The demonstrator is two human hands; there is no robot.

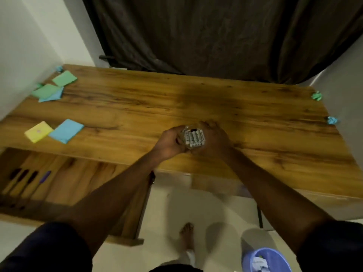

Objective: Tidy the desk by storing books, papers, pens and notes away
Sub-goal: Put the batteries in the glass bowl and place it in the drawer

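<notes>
Both hands close around a clear cup of white markers [193, 138] standing near the middle front of the wooden desk [216, 107]. My left hand [170, 142] grips its left side and my right hand [213, 138] its right side. Sticky note pads lie at the desk's left: a yellow pad [38, 131], a blue pad [66, 130], a green pad [64, 78], and a green pad on top of a blue one [47, 91]. Crumpled notes sit at the right edge, one green [316, 95] and one blue [332, 120]. An open drawer [78, 179] at lower left holds several pens [25, 179].
A dark curtain [216, 36] hangs behind the desk, with white walls on both sides. Another crumpled blue note [59, 68] rests at the far left corner. On the floor at lower right stands a blue bin [265, 260] with paper in it. My bare foot [187, 232] is under the desk edge.
</notes>
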